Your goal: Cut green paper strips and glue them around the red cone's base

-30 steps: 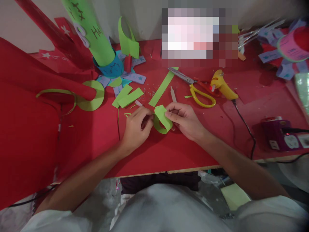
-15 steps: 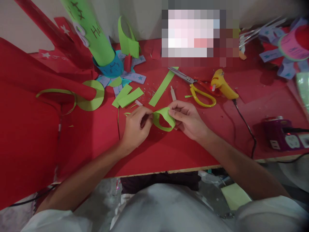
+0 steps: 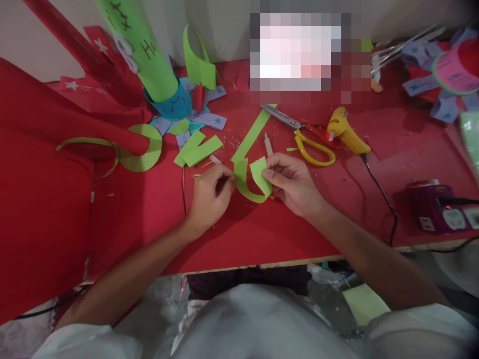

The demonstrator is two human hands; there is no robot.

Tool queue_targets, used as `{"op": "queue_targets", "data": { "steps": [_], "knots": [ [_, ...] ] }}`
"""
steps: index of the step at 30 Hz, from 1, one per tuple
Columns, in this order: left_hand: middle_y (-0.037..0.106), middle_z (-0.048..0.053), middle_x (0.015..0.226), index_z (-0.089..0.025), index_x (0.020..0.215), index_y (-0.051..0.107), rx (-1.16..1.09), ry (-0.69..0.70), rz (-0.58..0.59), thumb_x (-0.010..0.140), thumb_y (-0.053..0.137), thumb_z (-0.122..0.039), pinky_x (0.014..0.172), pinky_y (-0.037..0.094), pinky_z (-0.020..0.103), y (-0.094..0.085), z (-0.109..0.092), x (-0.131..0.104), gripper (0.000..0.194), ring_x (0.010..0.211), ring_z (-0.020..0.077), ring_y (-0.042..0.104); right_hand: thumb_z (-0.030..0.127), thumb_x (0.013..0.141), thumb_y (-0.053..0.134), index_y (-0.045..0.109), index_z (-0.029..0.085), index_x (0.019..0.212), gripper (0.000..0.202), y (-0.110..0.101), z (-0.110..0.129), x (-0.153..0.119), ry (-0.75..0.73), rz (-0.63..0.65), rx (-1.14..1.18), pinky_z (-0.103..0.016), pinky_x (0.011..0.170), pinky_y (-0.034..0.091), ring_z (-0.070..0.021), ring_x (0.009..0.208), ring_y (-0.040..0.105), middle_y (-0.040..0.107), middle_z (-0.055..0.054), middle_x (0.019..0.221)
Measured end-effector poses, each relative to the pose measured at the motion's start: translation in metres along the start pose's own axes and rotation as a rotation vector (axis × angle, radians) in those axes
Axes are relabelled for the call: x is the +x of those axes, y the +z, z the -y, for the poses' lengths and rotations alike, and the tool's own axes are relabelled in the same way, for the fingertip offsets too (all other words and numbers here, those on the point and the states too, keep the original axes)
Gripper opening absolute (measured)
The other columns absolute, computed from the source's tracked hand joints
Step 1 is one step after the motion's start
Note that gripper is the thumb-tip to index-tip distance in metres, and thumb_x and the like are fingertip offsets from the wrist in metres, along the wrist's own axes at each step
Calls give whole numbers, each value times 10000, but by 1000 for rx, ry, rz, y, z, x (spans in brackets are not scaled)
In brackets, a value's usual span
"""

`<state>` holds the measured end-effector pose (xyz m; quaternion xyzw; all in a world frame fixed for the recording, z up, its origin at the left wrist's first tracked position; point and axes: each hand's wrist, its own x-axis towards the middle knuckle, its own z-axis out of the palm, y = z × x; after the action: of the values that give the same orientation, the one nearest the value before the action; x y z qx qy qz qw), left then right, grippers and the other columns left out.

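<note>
A light green foam or paper strip [image 3: 259, 197] is bent into an upward U between my hands, its two ends apart. My left hand [image 3: 214, 193] is closed in a pinch at the strip's left arm. Thumb and fingers of my right hand [image 3: 294, 182] grip the right arm, which curls inward. Just beyond, a longer flat green strip [image 3: 252, 134] lies on the red table [image 3: 239, 239]. Near my left hand are two short green pieces [image 3: 203, 150] and a glue stick stub [image 3: 215, 159]. Another glue stick [image 3: 268, 144] lies close to my right hand.
Scissors [image 3: 314, 155] and a yellow hot glue gun [image 3: 348, 132] with a cord lie to the right, and a purple power strip [image 3: 434, 207] sits farther right. At left stand a green lettered tube [image 3: 157, 65] and a large red piece [image 3: 45, 164].
The strip's ends have come apart: a closed loop has become an open U. My left hand shifted very slightly left; my right hand barely moved.
</note>
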<state>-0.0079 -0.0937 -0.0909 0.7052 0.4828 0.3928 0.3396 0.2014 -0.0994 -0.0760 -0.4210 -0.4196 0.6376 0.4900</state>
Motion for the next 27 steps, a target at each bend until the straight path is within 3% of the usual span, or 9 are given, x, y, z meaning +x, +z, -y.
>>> {"op": "queue_targets", "data": {
  "steps": [4, 14, 22, 27],
  "knots": [
    [586, -28, 706, -198, 800, 597, -54, -30, 0, 971, 620, -231, 602, 362, 281, 1, 0, 0, 175, 638, 112, 509, 514, 834, 868, 646, 231, 802, 361, 1, -9, 1, -78, -28, -76, -260, 524, 411, -112, 578, 492, 579, 38, 688],
    [610, -30, 698, -194, 784, 590, -101, -21, 6, 905, 596, -167, 604, 385, 264, 6, -6, -1, 125, 633, 110, 525, 458, 782, 905, 663, 210, 766, 347, 14, -19, -2, -44, -83, -79, -252, 592, 400, -114, 645, 501, 586, 37, 695],
    [555, -39, 684, -192, 765, 558, -96, -41, 25, 926, 607, -183, 601, 362, 261, 5, -8, -1, 169, 630, 103, 494, 470, 780, 915, 674, 208, 752, 357, 12, -20, -2, -52, -118, -82, -239, 550, 395, -105, 621, 497, 593, 34, 681],
    [586, -33, 711, -192, 785, 572, -76, 9, 27, 933, 597, -163, 612, 372, 258, 5, -7, -2, 153, 647, 105, 508, 495, 799, 902, 660, 225, 760, 365, 12, -18, -5, -19, -119, -95, -219, 398, 379, -97, 504, 460, 541, 58, 608]
  ]
}}
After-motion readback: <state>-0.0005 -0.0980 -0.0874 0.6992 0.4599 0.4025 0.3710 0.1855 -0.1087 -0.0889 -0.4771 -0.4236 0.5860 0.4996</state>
